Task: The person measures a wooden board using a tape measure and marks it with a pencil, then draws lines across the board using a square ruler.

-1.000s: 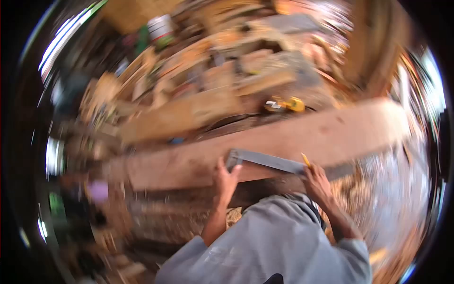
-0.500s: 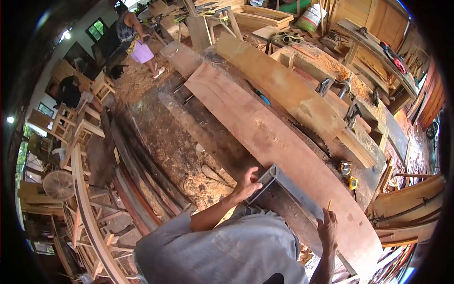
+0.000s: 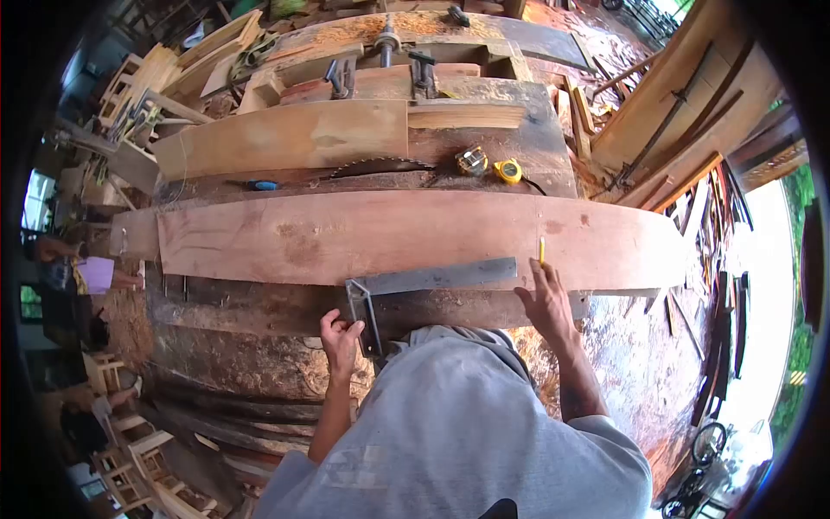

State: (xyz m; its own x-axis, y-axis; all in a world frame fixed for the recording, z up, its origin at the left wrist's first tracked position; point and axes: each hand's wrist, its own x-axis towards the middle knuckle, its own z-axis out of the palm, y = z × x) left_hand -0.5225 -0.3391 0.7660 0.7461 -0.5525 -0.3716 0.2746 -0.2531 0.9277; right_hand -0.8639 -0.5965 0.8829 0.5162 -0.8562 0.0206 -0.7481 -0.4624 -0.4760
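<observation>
A long reddish wooden board (image 3: 415,227) with a tapered, rounded right end lies across the bench before me. On its near edge rests a metal try square (image 3: 441,275), its grey blade along the board and its frame-like stock hanging toward me. My left hand (image 3: 341,344) is at the stock, fingers curled and thumb against its side. My right hand (image 3: 551,307) is just beyond the blade's right end, fingertips over the board. A yellow pencil (image 3: 542,251) stands up from between its fingers.
Behind the board lie a second plank (image 3: 285,138), a toothed saw blade (image 3: 380,164), a blue-handled tool (image 3: 262,185), and a yellow tape measure (image 3: 508,170) beside another tape measure (image 3: 472,160). Clamps (image 3: 422,76) stand farther back. Another person (image 3: 65,268) is at far left.
My view has swung round, so the board now runs nearly level across it. My left hand stays at the square's stock. My right hand still has the pencil, near the blade's end.
</observation>
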